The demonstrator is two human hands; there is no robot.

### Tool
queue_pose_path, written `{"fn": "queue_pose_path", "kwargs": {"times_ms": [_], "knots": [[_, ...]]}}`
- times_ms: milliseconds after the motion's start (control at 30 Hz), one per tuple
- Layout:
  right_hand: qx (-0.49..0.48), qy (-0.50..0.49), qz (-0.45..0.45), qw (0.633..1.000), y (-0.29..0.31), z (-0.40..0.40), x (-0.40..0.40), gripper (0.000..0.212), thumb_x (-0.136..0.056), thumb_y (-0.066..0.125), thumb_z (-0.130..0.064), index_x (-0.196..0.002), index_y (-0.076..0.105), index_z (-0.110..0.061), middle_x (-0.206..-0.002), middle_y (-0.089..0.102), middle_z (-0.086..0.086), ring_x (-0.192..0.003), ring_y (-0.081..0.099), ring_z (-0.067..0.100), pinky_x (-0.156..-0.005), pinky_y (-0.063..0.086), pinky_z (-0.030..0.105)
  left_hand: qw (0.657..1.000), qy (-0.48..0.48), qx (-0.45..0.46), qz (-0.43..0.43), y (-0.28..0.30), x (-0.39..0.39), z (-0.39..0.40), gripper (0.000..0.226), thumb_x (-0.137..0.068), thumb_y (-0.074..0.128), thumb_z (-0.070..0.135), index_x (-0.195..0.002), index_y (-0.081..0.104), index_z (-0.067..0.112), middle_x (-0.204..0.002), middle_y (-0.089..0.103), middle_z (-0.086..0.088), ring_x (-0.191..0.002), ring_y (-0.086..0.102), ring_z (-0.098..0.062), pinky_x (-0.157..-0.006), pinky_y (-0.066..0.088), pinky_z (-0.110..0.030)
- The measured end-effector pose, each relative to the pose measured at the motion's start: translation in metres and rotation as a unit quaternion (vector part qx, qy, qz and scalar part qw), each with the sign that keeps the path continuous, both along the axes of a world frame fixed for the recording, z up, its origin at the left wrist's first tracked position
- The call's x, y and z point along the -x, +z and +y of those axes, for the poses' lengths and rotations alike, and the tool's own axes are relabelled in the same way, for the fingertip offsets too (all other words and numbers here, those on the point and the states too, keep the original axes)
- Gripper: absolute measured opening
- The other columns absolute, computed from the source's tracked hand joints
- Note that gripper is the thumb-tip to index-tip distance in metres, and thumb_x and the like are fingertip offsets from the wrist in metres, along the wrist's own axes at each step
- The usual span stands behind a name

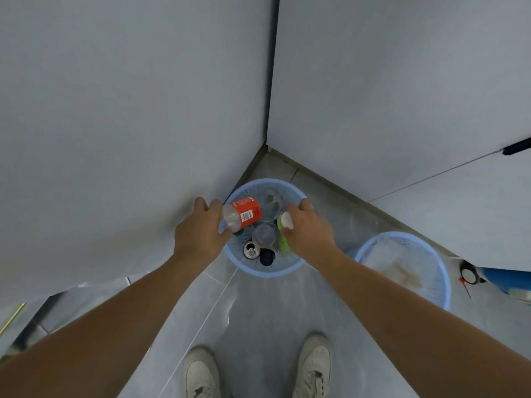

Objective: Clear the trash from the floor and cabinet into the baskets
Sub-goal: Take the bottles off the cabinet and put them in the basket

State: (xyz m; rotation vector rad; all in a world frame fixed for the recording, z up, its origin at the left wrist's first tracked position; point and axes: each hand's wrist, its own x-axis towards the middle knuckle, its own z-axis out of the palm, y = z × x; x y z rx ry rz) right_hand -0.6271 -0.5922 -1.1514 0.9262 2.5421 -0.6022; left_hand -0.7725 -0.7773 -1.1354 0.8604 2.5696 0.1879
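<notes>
A light blue basket (267,272) stands in the floor corner between two grey walls. Over its left rim my left hand (198,231) holds a clear plastic bottle with a red label (244,215), lying on its side. Over the right rim my right hand (309,229) grips a green bottle with a white cap (286,222). Inside the basket lie a silver can (252,250), a dark round bottle (267,257) and clear plastic cups (264,235).
A second light blue basket (444,282) with crumpled plastic and paper stands to the right. A black tape roll (469,273) and a blue object (508,280) lie beyond it under a cabinet. My two white shoes (201,372) stand on the grey tiled floor.
</notes>
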Motion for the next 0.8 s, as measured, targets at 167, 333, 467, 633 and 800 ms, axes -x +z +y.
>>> {"fn": "queue_pose_path", "kwargs": {"times_ms": [167, 333, 467, 633, 800], "knots": [[-0.035, -0.01, 0.017, 0.999, 0.001, -0.007, -0.006, 0.053, -0.089, 0.073, -0.037, -0.132, 0.046, -0.022, -0.129, 0.044, 0.007, -0.106, 0.058, 0.03, -0.065, 0.044, 0.036, 1.0, -0.017, -0.008, 0.019, 0.007, -0.002, -0.001, 0.048, -0.085, 0.078, 0.038, -0.116, 0.049, 0.015, -0.109, 0.048, -0.007, -0.084, 0.058, -0.024, -0.055, 0.039, -0.03], [-0.044, -0.026, 0.04, 0.998, 0.017, -0.015, -0.017, 0.047, -0.088, 0.072, -0.037, -0.125, 0.047, -0.021, -0.122, 0.047, 0.004, -0.098, 0.061, 0.028, -0.063, 0.046, 0.035, 0.999, -0.032, -0.01, 0.037, 0.024, -0.006, -0.005, 0.052, -0.086, 0.076, 0.037, -0.126, 0.049, 0.017, -0.126, 0.046, -0.009, -0.108, 0.054, -0.024, -0.057, 0.043, -0.029], [-0.035, -0.027, 0.058, 0.997, 0.045, -0.031, -0.026, 0.044, -0.091, 0.068, -0.035, -0.127, 0.049, -0.02, -0.124, 0.049, 0.003, -0.098, 0.061, 0.027, -0.065, 0.044, 0.033, 0.998, -0.04, -0.022, 0.031, 0.05, -0.015, -0.012, 0.051, -0.089, 0.075, 0.036, -0.13, 0.05, 0.018, -0.13, 0.045, -0.007, -0.113, 0.053, -0.023, -0.061, 0.05, -0.03], [-0.002, -0.034, 0.078, 0.996, 0.109, -0.067, -0.029, 0.038, -0.093, 0.06, -0.034, -0.127, 0.049, -0.021, -0.122, 0.052, 0.001, -0.098, 0.06, 0.029, -0.065, 0.04, 0.034, 0.998, -0.031, -0.05, 0.013, 0.12, -0.046, -0.038, 0.044, -0.088, 0.072, 0.037, -0.123, 0.05, 0.022, -0.122, 0.044, 0.0, -0.11, 0.053, -0.021, -0.056, 0.04, -0.031], [0.029, 0.006, 0.138, 0.99, 0.202, -0.12, -0.025, 0.026, -0.093, 0.061, -0.036, -0.113, 0.056, -0.021, -0.11, 0.058, -0.002, -0.093, 0.061, 0.022, -0.068, 0.038, 0.03, 0.993, 0.021, -0.112, -0.004, 0.21, -0.079, -0.091, 0.04, -0.089, 0.066, 0.044, -0.12, 0.047, 0.027, -0.115, 0.049, 0.008, -0.101, 0.057, -0.017, -0.06, 0.052, -0.036]]}}
